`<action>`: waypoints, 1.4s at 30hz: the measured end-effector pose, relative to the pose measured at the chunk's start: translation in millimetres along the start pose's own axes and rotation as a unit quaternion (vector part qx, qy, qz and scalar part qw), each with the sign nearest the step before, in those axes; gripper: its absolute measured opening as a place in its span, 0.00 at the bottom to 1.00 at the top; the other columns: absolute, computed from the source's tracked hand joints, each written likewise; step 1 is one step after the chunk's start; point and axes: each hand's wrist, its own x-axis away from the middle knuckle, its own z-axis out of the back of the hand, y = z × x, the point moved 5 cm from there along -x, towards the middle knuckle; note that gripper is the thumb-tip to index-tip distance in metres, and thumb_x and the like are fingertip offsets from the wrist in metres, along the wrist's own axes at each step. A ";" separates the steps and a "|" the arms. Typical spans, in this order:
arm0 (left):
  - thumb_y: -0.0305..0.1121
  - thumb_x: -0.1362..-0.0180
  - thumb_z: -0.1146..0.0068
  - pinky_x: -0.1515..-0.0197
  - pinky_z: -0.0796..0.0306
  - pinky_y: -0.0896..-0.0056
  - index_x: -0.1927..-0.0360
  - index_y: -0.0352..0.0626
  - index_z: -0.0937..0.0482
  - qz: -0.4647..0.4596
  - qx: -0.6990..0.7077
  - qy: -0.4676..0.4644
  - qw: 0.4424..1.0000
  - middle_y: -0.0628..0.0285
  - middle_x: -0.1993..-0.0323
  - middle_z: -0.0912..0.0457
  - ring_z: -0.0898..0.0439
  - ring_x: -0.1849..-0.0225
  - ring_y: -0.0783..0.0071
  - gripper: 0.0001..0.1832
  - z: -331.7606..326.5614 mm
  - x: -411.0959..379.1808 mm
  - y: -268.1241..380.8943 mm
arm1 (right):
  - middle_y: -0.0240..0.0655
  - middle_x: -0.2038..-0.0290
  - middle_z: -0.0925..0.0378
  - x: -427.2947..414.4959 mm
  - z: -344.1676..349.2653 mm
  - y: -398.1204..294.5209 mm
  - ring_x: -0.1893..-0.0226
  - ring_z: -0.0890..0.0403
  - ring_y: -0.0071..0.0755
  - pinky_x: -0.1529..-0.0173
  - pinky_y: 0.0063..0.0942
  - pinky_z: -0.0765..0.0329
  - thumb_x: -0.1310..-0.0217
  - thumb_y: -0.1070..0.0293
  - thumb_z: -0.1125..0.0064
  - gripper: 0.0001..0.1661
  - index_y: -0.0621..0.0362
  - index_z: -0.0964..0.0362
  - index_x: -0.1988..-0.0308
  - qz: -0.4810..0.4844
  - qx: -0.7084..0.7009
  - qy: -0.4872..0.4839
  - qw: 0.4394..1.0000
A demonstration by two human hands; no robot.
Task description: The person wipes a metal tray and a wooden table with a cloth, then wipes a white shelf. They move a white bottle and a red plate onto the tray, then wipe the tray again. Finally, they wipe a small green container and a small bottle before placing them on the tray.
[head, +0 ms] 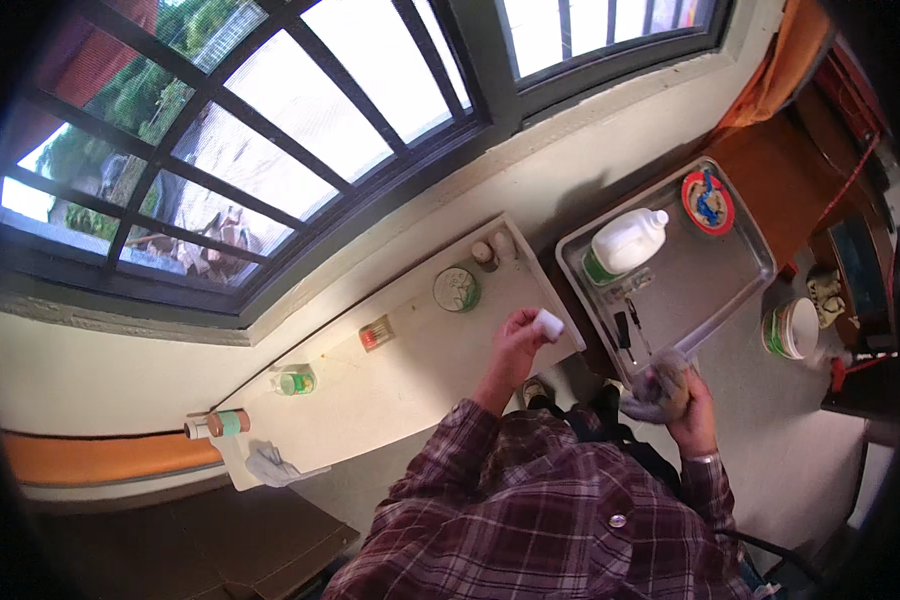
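Observation:
Between the fingertips of my left hand (pixel 515 343) is a small white cylindrical piece (pixel 549 325), held above the right end of a long white table (pixel 405 367). My right hand (pixel 694 420) grips a crumpled grey rag (pixel 654 388), close to the near edge of a metal tray (pixel 701 307). In the tray, a white plastic jug (pixel 624 241) with a green label lies tilted. A small clear item (pixel 631 283) lies beside the jug, near a black-handled tool (pixel 624 334) and a thin dark tool (pixel 637 324). A red-rimmed round dish (pixel 707 201) at the tray's far corner holds something blue.
Along the white table stand a round green tin (pixel 456 289), small bottles (pixel 484 253), a small box (pixel 376 333), a green-labelled jar (pixel 294 381) and a brown container (pixel 229 423). A grey cloth (pixel 270 465) lies at its left end. A white bucket (pixel 799 328) stands right. Barred windows (pixel 292 112) rise behind.

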 end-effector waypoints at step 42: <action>0.36 0.35 0.53 0.57 0.25 0.69 0.52 0.36 0.28 0.286 0.126 -0.002 0.950 0.55 0.55 0.23 0.23 0.59 0.68 0.15 -87.3 71.8 -78.4 | 0.37 0.56 0.24 12.7 -8.8 -15.1 0.57 0.22 0.38 0.49 0.32 0.27 0.49 0.77 0.43 0.22 0.59 0.30 0.51 0.137 0.345 -0.005 0.929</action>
